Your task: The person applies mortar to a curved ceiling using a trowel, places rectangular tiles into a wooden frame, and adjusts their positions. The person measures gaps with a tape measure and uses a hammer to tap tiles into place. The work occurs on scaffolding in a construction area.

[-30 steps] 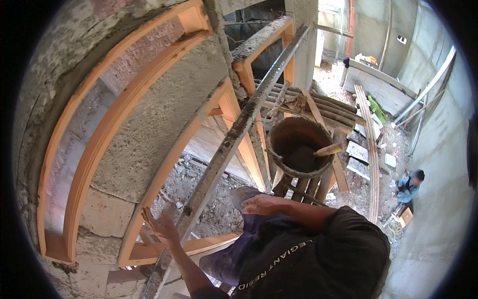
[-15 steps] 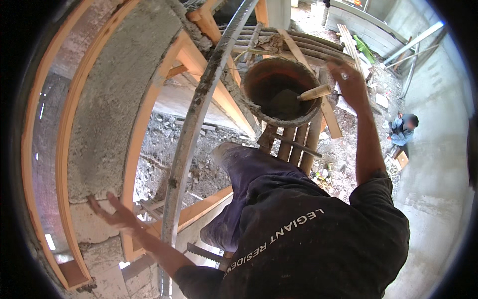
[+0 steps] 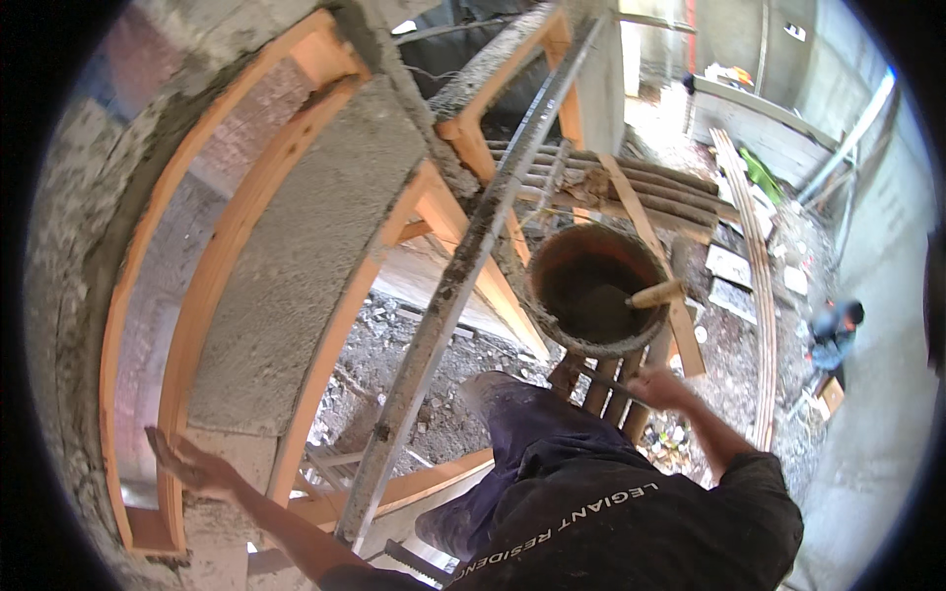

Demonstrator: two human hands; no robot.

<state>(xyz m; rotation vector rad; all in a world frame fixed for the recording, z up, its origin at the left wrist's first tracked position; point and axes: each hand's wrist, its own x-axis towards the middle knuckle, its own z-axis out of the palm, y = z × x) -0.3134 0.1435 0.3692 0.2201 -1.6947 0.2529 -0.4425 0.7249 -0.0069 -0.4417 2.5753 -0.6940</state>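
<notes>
My right hand [image 3: 666, 390] is closed around the right end of a thin dark metal bar [image 3: 609, 382], which lies over the wooden poles just below the bucket. What sits at the bar's other end is too unclear to name. Above it, a round bucket [image 3: 552, 268] holds grey mortar [image 3: 599, 307], and a trowel with a wooden handle [image 3: 658, 294] rests in it, the handle across the rim. My left hand [image 3: 202, 471] is open, fingers spread, by the lower part of a narrow wooden frame [image 3: 180, 394] set in the wall. It holds nothing.
A mortar-spattered metal bar [image 3: 443, 313] slants between me and the wall. Wooden poles [image 3: 680, 202] form a platform around the bucket. A saw blade [image 3: 419, 563] shows low by my clothing. Rubble [image 3: 379, 379] lies below. A person in blue [image 3: 834, 335] is far right.
My right hand has come down from beside the bucket and taken hold of the metal bar. My left hand stays open near the frame. The whole view has shifted.
</notes>
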